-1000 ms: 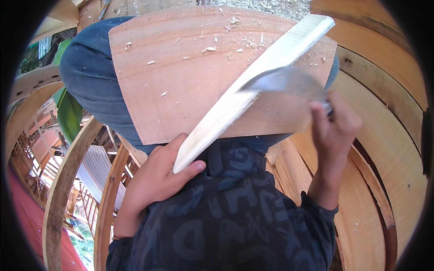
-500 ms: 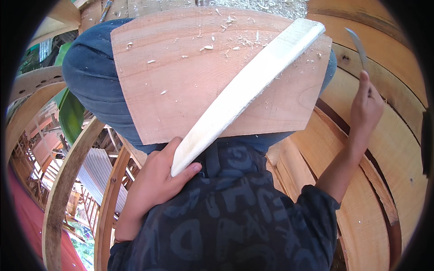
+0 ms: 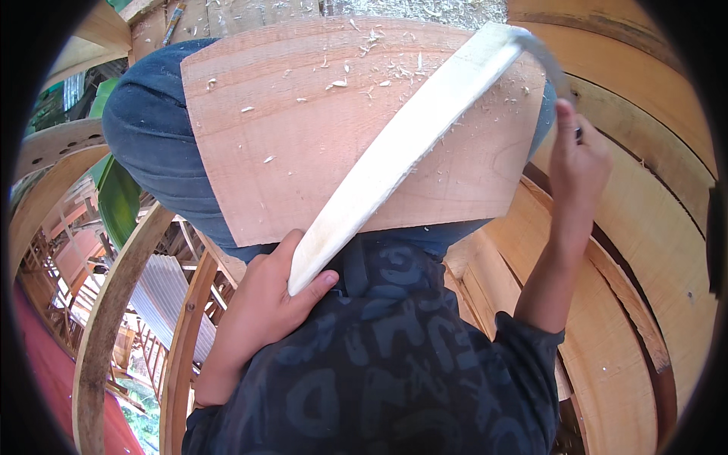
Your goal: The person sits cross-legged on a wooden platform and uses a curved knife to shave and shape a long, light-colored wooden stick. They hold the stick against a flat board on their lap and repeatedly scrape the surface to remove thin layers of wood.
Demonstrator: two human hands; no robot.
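Observation:
A long pale piece of wood [image 3: 406,144] lies slantwise over a flat wooden board [image 3: 273,121] on my lap. My left hand [image 3: 265,292] is closed round the near end of the pale piece, thumb on its right side. In my right hand [image 3: 580,155] is a knife [image 3: 547,57] with a thin curved blade, slightly blurred. The blade's tip meets the far end of the pale piece at the upper right. My fist hides most of the knife's handle.
Wood shavings [image 3: 371,42] are scattered over the board and the planks beyond it. A wooden wall of planks [image 3: 637,197] curves close along my right. Curved wooden rails [image 3: 125,296] and a green leaf [image 3: 117,201] are on the left. A brush-like tool [image 3: 174,21] lies at the far left.
My right hand has moved left with the knife, bringing its blade from clear of the pale wood to its far end. My left hand keeps its hold.

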